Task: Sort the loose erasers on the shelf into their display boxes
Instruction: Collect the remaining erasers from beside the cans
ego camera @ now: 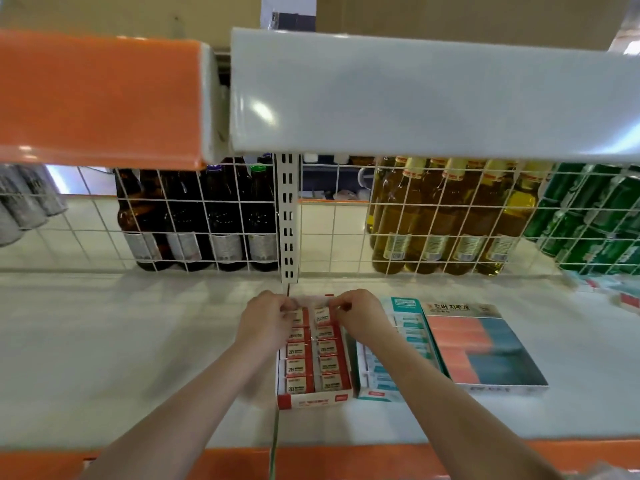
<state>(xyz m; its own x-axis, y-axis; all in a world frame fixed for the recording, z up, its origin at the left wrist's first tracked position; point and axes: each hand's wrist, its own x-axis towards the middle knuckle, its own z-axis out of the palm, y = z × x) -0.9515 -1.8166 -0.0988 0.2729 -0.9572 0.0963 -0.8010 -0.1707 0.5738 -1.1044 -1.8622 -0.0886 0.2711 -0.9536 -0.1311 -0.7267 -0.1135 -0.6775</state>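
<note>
A red-and-white display box (313, 400) stands on the white shelf, filled with two columns of red 2B erasers (298, 367). My left hand (266, 318) and my right hand (358, 315) both reach to the box's far end, fingers curled and pinching at the back flap or the rearmost erasers; which one I cannot tell. To the right stands a teal display box (377, 393) with white-teal erasers, partly hidden by my right forearm. Further right lies a box of pink-and-blue erasers (485, 351) with a printed header.
A white wire grid (207, 216) backs the shelf, with dark bottles, yellow bottles (446, 216) and green cans behind it. A slotted upright post (289, 220) stands just behind the red box. An upper shelf edge (415, 95) overhangs. Small packs (623, 296) lie at the far right.
</note>
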